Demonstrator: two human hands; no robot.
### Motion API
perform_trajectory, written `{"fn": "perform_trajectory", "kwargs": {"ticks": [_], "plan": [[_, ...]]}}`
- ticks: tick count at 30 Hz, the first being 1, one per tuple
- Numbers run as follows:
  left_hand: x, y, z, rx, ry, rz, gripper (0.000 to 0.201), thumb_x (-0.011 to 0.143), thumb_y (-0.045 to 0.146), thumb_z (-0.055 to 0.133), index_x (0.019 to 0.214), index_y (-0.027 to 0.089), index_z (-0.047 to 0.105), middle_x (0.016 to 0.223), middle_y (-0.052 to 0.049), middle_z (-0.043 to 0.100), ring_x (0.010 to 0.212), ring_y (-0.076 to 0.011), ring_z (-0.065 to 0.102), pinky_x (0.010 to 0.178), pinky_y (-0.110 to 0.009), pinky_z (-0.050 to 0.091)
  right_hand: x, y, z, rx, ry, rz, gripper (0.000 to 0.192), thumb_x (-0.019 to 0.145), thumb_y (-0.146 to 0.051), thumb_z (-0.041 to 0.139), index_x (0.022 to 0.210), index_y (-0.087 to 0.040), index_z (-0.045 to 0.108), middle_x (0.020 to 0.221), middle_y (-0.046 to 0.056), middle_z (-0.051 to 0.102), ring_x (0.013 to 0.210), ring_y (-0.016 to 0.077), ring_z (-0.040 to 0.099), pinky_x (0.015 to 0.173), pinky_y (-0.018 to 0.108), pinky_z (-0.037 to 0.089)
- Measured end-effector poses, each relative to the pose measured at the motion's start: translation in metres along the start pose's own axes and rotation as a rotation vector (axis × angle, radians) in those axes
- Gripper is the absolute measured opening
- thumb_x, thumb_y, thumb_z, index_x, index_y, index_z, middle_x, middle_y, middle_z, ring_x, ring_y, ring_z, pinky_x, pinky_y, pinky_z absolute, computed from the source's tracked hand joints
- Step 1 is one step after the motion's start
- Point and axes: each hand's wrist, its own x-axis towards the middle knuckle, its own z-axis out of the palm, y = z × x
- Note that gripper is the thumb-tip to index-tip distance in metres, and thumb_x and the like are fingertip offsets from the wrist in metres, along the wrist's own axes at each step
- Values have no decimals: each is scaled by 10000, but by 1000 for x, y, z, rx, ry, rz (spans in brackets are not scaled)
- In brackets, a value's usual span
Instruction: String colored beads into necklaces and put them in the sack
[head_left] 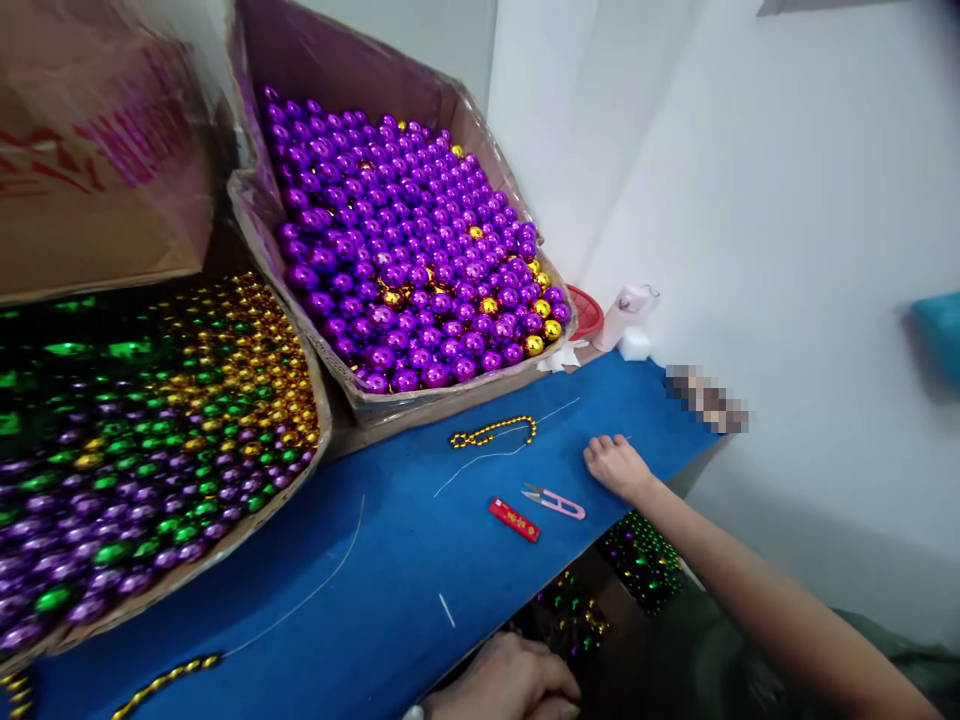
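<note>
My right hand (616, 466) rests on the blue tabletop (300, 640) with its fingers curled in; a short pale line shows beside the knuckles, and what the fingers hold, if anything, is hidden. Nearest to it lie pink-handled thread snips (559, 503) and a small red packet (514, 520). Beyond these, a loop of gold beads (495, 432) lies beside white thread (480, 460). At the bottom edge, my left hand (510, 682) is at the table's near side, fingers bent and partly cut off by the frame; anything in its grasp is hidden.
A carton of large purple and gold beads (450, 395) stands behind the table, and another carton of mixed beads (315, 440) is at left. Gold beads on thread (169, 682) lie lower left. A red basket (586, 312) and pink bottle (626, 315) stand by the wall.
</note>
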Motion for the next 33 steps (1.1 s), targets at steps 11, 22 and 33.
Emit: {"fn": "perform_trajectory", "kwargs": {"ticks": [11,22,33], "plan": [[-11,25,-75,-383,840,-180,331,878,331,512,1174,189,545,1123,-88,636,938,-192,613,845,-322,483,-43,-128,-86,695,217,-347,248,961,-301,410,841,-212,608,820,-37,653,742,73,607,640,155,448],[-69,7,-71,-853,993,-469,396,828,387,574,1129,142,496,867,-85,683,506,-93,554,441,-197,411,30,-162,-36,623,225,-429,230,929,-312,477,1068,-258,652,1038,47,635,985,183,552,839,287,436],[-80,2,-70,-840,1095,-522,355,789,431,611,996,144,614,803,-47,651,494,-72,496,415,-173,332,48,-180,-21,458,134,-482,175,926,-287,506,991,-155,601,1061,50,598,961,174,572,844,381,463]]}}
